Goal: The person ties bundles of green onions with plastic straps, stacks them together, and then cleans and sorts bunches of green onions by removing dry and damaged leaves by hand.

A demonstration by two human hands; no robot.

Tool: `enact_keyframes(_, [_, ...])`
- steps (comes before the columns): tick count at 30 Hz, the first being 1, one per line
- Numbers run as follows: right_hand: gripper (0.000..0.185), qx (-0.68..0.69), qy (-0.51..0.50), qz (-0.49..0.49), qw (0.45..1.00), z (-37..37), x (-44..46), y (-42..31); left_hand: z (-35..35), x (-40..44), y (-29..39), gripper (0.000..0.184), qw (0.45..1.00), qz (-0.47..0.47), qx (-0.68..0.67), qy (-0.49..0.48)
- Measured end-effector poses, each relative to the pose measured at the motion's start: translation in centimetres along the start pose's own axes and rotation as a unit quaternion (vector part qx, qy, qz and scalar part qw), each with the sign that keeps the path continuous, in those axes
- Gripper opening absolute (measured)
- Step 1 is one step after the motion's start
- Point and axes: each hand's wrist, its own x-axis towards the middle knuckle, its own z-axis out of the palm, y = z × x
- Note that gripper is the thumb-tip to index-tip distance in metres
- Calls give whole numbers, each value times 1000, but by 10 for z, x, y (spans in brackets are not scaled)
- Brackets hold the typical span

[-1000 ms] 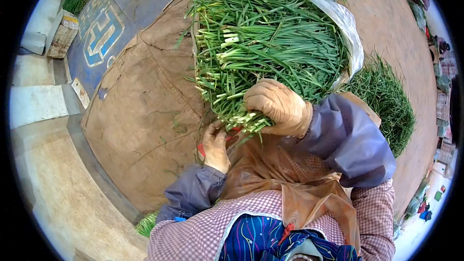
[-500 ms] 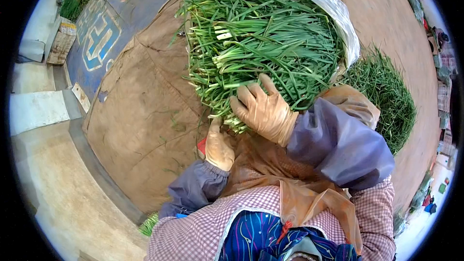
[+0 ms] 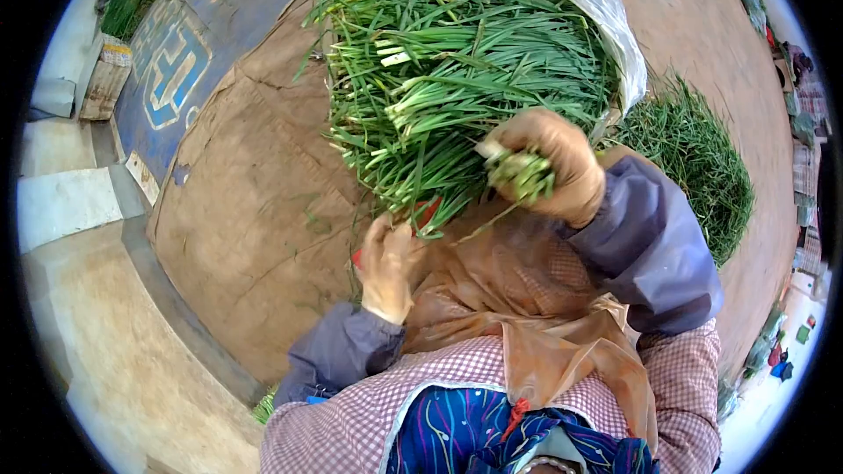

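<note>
A big heap of garlic chives [image 3: 492,53], pale stem ends to the left, lies in front of me. My right hand [image 3: 562,167], in a tan rubber glove, is closed around a small bunch of chives [image 3: 520,174] at the heap's near right edge. The cut stem ends of that bunch face me. Lower left of the heap is my gloved left hand [image 3: 386,268], its fingers pointing up and loosely apart near some hanging leaf tips. Red patches of something [image 3: 428,211] show beside its fingers; what they belong to is mostly hidden.
Clear plastic sheeting [image 3: 606,13] edges the heap on the far right. A second pile of loose greens [image 3: 689,167] lies beyond my right arm. Brown cloth [image 3: 255,175] covers the ground to the left, beside a blue printed sheet [image 3: 176,70] and a carton [image 3: 105,83].
My right hand has lifted off the heap's near edge and moved right and toward me, now with a bunch in it. The left hand has shifted slightly left.
</note>
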Motion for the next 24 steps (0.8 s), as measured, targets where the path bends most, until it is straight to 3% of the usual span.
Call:
enact_keyframes(2, [32,117,81,92,986,-6,-9,1,3,-8,8,35,990,44,114,68])
enact_keyframes(3, [32,162,91,154,970,-9,-10,-5,2,-11,7,35,974,119,186,49])
enact_keyframes(5, [34,157,70,130,977,-11,-12,-1,-4,-14,9,36,908,266,323,11])
enact_keyframes(6, [36,109,34,120,986,-14,-9,-2,-6,-13,17,46,906,246,342,-26])
enact_keyframes(9, [44,-16,-13,32,999,-11,3,-11,27,31,60,67,769,397,498,57])
enact_keyframes(10, [44,-24,-12,3,1000,-7,2,-5,32,52,70,75,713,461,527,42])
enact_keyframes(12, [45,-51,-38,-29,998,-1,1,1,39,89,86,84,641,476,602,-12])
enact_keyframes(13, [42,-57,-31,-47,997,1,1,1,42,102,91,85,625,429,650,-50])
enact_keyframes(14, [40,-72,-26,-53,996,2,1,0,48,108,95,79,596,320,733,-73])
enact_keyframes(17, [36,-131,-15,-74,988,8,8,-4,60,117,91,63,561,248,785,-85])
enact_keyframes(20, [32,-208,-6,-103,973,30,21,1,42,132,80,52,630,297,715,-60])
enact_keyframes(21, [26,-257,-58,-81,961,35,28,0,40,136,82,47,648,319,688,-70])
enact_keyframes(24, [30,-271,8,-118,955,48,42,4,33,139,87,43,724,304,599,-154])
